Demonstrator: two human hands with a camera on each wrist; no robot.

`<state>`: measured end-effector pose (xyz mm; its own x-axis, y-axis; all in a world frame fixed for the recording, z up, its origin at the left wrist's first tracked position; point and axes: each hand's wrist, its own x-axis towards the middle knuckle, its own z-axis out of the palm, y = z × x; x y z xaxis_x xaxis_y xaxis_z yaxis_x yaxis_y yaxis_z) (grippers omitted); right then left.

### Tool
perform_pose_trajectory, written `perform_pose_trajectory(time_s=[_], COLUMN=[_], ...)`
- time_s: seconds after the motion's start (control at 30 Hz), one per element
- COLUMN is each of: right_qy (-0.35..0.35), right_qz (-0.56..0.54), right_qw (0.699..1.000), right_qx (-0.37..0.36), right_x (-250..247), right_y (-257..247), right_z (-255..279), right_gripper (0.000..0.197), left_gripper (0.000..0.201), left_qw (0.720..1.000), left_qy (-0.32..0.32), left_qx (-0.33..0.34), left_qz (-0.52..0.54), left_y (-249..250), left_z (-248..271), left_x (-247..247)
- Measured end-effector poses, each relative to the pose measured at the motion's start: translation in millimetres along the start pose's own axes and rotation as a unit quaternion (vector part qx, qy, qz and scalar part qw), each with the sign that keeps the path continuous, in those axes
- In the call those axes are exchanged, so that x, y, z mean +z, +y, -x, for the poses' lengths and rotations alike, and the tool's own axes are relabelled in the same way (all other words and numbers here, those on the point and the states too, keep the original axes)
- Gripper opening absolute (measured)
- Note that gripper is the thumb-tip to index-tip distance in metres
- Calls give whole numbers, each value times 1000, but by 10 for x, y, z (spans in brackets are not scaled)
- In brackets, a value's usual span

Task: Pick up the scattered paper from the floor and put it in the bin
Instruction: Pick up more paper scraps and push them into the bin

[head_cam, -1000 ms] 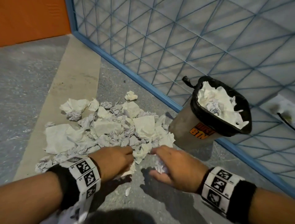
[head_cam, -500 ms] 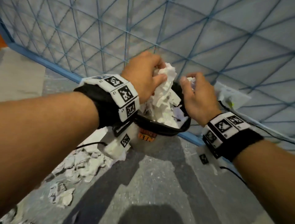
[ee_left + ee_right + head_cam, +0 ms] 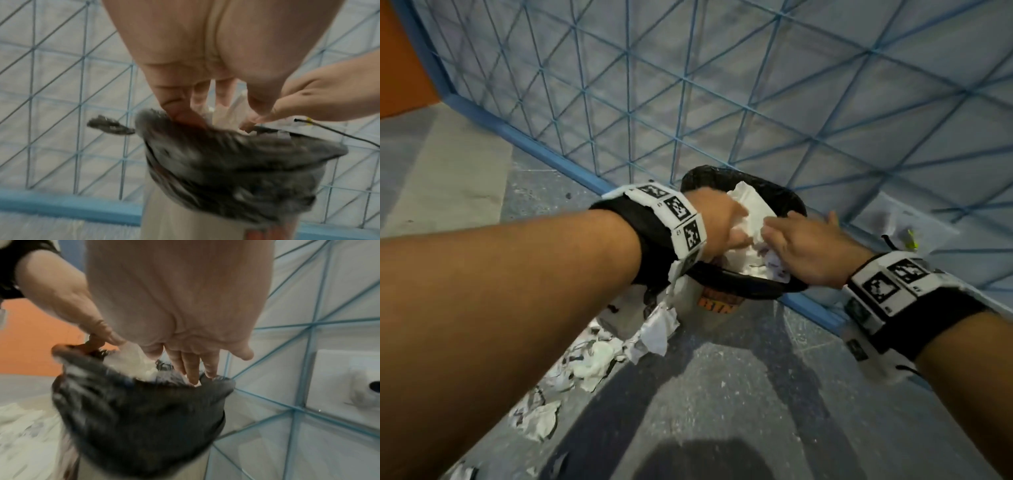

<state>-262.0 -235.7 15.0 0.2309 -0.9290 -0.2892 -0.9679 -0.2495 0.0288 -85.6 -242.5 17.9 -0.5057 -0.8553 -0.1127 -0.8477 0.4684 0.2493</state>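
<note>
Paper point(image 3: 753, 212), white and crumpled, fills the bin point(image 3: 796, 209) to its black-lined rim; more scraps point(image 3: 599, 356) lie on the floor point(image 3: 722, 394) by the bin's left side, partly behind my left forearm. Both wrist views are blurred, and I can't read the bin's orange label, cut off by the rim. My left hand point(image 3: 722, 222) presses into the paper, its fingers buried, so I cannot tell its grip. My right hand point(image 3: 811, 246) lies flat on the heap, fingers point(image 3: 191, 368) straight, holding nothing.
</note>
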Motion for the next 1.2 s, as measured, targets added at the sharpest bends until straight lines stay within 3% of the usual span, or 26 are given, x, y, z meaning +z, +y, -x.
perform_pose_trajectory(time_s=[0.1,0.2,0.27,0.33,0.47,0.6,0.7,0.77,0.83,0.93,1.0,1.1,1.2], right_qy=[134,247,295,260,53,-117,-178,-185,-150,-51,-25,-20,-29], right_qz=[-102,-139,-144,-141,-52,-56,-105,-135,-167,-214,-242,-275,-283], right_qw=[986,957,938,940,974,984,978,973,971,965,954,944,949], right_qx=[-8,-54,-112,-170,-214,-121,-17,39,83,145,174,182,138], right_x=[-127,-127,-80,47,547,1144,1580,1874,2140,2392,2484,2535,2465], right_y=[-129,-426,-757,-1136,-1845,-2304,-2533,-2678,-2871,-3145,-3253,-3227,-3113], right_z=[161,377,532,614,442,132,-33,-88,-86,-6,45,84,168], right_gripper=[33,34,34,31,38,53,78,87,85,66,54,42,28], left_gripper=[58,52,45,39,37,46,53,52,49,46,42,36,30], left_qw=[997,989,989,994,993,974,962,955,949,953,957,964,968], left_qy=[70,140,143,96,-59,-171,-192,-197,-203,-175,-152,-138,-148], left_qx=[22,24,-2,-36,-99,-148,-193,-224,-239,-247,-242,-221,-198], left_qz=[25,49,45,23,2,0,-5,5,22,30,41,55,47], left_y=[-164,-467,-763,-1086,-1661,-1966,-2106,-2181,-2232,-2239,-2239,-2252,-2267], left_z=[290,713,1020,1306,1819,2230,2416,2485,2534,2551,2526,2485,2452], left_x=[-212,-271,-182,0,537,1136,1490,1677,1870,2080,2169,2241,2228])
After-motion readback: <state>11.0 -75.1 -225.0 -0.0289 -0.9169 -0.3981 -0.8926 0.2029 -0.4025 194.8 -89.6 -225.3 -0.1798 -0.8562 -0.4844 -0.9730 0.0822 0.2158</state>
